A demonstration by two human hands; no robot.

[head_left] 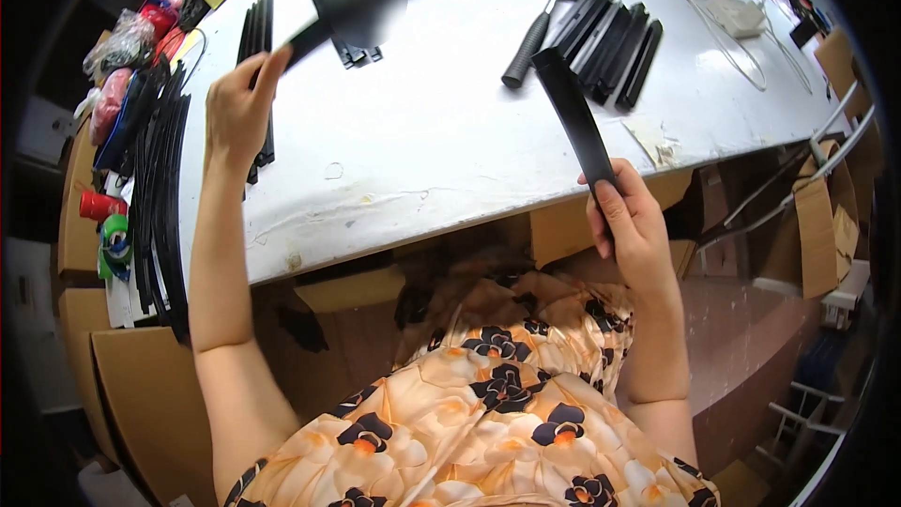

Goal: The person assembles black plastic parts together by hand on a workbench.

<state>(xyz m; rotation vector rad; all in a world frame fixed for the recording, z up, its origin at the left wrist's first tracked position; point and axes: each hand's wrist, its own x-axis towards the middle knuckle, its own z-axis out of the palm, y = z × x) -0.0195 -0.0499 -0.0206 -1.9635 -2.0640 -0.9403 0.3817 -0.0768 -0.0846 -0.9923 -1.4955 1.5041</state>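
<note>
Notably, the left hand (239, 108) gripped a black bar (308, 43), the right hand (631, 211) a black strip (572, 113), both closed; careless lowering risked striking the hammer (528, 50).

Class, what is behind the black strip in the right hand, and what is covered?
Behind the black strip in the right hand, the white tabletop shows on both sides, with brown cardboard below its front edge. Whatever the strip directly covers cannot be seen.
</note>
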